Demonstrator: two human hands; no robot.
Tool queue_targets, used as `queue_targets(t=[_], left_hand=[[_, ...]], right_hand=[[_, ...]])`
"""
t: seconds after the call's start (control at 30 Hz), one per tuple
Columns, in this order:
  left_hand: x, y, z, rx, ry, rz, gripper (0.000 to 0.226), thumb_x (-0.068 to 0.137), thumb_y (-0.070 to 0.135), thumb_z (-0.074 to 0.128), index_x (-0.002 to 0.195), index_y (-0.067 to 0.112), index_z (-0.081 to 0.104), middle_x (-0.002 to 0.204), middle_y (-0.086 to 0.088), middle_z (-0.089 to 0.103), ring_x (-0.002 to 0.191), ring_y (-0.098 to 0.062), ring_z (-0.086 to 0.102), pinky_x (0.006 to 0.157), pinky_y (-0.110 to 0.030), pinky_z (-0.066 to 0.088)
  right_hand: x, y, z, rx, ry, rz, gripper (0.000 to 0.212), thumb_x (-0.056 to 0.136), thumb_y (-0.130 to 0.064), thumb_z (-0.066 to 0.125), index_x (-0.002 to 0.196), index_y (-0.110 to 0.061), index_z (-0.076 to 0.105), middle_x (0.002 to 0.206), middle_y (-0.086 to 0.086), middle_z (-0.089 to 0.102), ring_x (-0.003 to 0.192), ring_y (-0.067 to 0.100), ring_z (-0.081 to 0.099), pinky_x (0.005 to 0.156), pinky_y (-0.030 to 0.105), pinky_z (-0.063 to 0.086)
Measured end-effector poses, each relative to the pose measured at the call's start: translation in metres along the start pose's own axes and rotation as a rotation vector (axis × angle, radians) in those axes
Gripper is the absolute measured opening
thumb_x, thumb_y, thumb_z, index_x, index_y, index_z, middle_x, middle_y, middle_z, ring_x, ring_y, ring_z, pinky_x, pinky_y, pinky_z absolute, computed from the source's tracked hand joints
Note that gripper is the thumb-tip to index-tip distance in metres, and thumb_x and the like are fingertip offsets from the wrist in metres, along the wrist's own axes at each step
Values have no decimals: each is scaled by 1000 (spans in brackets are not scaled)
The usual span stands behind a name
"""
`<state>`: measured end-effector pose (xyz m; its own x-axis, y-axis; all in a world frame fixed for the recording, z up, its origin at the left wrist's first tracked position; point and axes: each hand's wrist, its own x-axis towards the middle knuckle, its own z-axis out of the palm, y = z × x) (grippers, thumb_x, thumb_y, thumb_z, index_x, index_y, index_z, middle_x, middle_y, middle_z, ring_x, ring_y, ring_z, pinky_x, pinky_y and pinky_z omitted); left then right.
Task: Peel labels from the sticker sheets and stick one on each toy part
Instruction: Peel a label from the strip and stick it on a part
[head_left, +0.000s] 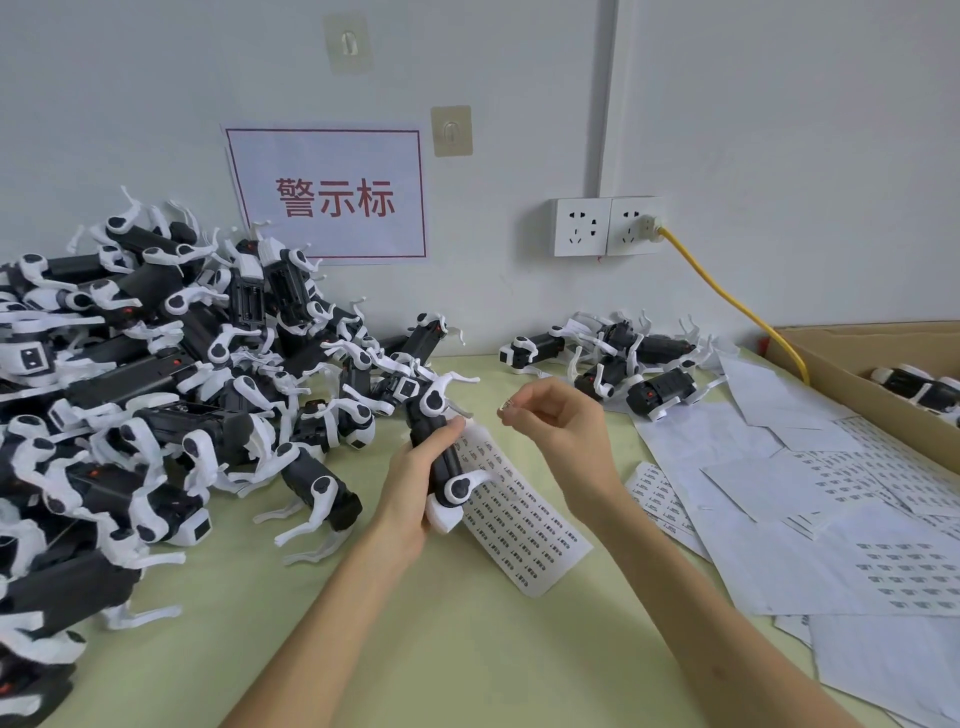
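My left hand (410, 483) grips a black and white toy part (441, 452) held upright above the table, its white legs sticking out at the top and side. My right hand (558, 426) hovers just right of the toy and pinches a small label (505, 410) between thumb and forefinger. Under both hands a strip of sticker sheet (524, 525) with rows of small printed labels lies on the green table.
A large heap of toy parts (156, 395) fills the left side. A smaller group of toys (618, 364) sits by the wall. Sticker sheets and backing papers (831, 519) cover the right. A cardboard box (883, 384) stands far right, with a yellow cable (727, 296) running to the wall socket.
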<state>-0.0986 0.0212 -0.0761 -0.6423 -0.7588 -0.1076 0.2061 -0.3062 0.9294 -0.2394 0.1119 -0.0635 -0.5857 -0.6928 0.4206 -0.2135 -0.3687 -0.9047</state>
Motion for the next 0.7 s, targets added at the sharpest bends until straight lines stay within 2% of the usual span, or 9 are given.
queue_targets(t=[0.13, 0.2, 0.27, 0.37, 0.43, 0.5, 0.53, 0.6, 0.7], left_hand=[[6, -6, -2, 174, 90, 37, 44, 75, 45, 84, 101, 11, 73, 83, -2, 73, 78, -19, 69, 72, -33, 52], [8, -11, -3, 421, 143, 127, 38, 79, 46, 84, 90, 13, 69, 71, 5, 70, 74, -16, 68, 69, -28, 51], [9, -14, -3, 625, 175, 233, 35, 85, 43, 80, 84, 13, 64, 65, 4, 66, 65, -10, 65, 59, -19, 47], [10, -16, -4, 701, 176, 363, 34, 87, 43, 78, 86, 12, 63, 78, -11, 69, 71, -12, 66, 59, -16, 47], [10, -16, -4, 759, 211, 403, 35, 87, 47, 77, 86, 15, 64, 85, -13, 68, 81, -18, 67, 68, -27, 52], [10, -14, -6, 751, 251, 442, 42, 87, 48, 76, 82, 9, 63, 79, -15, 67, 79, -24, 67, 70, -37, 51], [9, -13, -6, 712, 263, 455, 46, 88, 48, 75, 79, 5, 62, 76, -16, 66, 75, -24, 67, 68, -36, 51], [6, -10, -7, 607, 280, 415, 50, 89, 53, 72, 78, 5, 63, 74, -13, 69, 68, -14, 67, 64, -28, 49], [4, -6, -4, 390, 255, 269, 39, 90, 62, 65, 83, 23, 67, 71, 13, 72, 63, 7, 64, 67, -23, 46]], right_hand=[[2, -1, -2, 178, -64, 102, 19, 85, 11, 69, 87, -8, 68, 78, 8, 72, 79, 20, 68, 78, 27, 55], [2, -1, -1, 183, -71, 113, 19, 86, 10, 69, 90, -9, 68, 79, 9, 73, 77, 20, 67, 79, 27, 55], [0, -1, -1, 164, -64, 115, 24, 86, 9, 69, 101, -10, 66, 79, 9, 74, 80, 22, 70, 80, 29, 57], [-2, -1, 2, 120, -65, 118, 38, 88, 6, 68, 119, -11, 56, 82, 10, 76, 85, 25, 72, 87, 37, 58], [-3, -1, 4, 72, -64, 108, 38, 91, 3, 67, 122, -14, 54, 84, 10, 77, 83, 25, 71, 88, 40, 57], [-3, -1, 5, 28, -63, 95, 38, 93, 0, 66, 124, -17, 52, 86, 10, 77, 80, 21, 70, 83, 36, 56], [-3, -1, 5, 8, -67, 87, 38, 93, 0, 65, 125, -18, 52, 87, 10, 77, 78, 19, 69, 80, 33, 56], [-3, -1, 6, -21, -84, 69, 38, 94, 0, 64, 125, -18, 52, 85, 9, 76, 75, 19, 67, 75, 31, 54], [-5, 1, 7, -46, -120, 43, 38, 95, 3, 62, 126, -14, 51, 80, 6, 73, 72, 18, 65, 72, 29, 54]])
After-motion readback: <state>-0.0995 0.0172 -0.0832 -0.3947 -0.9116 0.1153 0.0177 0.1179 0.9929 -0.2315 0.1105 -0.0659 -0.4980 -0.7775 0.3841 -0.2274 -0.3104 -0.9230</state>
